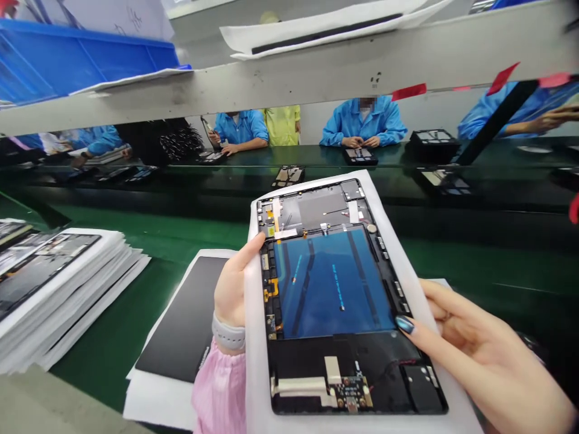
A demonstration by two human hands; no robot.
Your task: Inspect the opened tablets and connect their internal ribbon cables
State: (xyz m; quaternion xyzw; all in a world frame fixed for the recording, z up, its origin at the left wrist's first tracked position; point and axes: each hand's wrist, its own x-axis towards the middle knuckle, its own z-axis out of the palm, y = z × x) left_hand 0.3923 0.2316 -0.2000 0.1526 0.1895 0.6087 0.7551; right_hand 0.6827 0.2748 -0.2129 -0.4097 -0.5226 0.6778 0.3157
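Observation:
Both hands hold up an opened tablet housing (332, 280), which lies on a white foam sheet (398, 253). Inside it show a blue battery panel, orange ribbon connectors and a small circuit board at the near end. My left hand (235, 283) grips the left edge, thumb on the frame's upper left side. My right hand (479, 343) grips the right edge, its thumb on the frame near the battery's lower right corner and its fingers partly under the foam. Behind my left wrist, a dark flat panel (181, 319) rests on white sheets.
A stack of foam sheets (81, 289) with tablet parts stands at the left. A shelf beam (271, 84) crosses above, carrying a blue bin (90, 57). Across the green bench, people in blue handle devices, and a black stack (433, 144) stands at the right.

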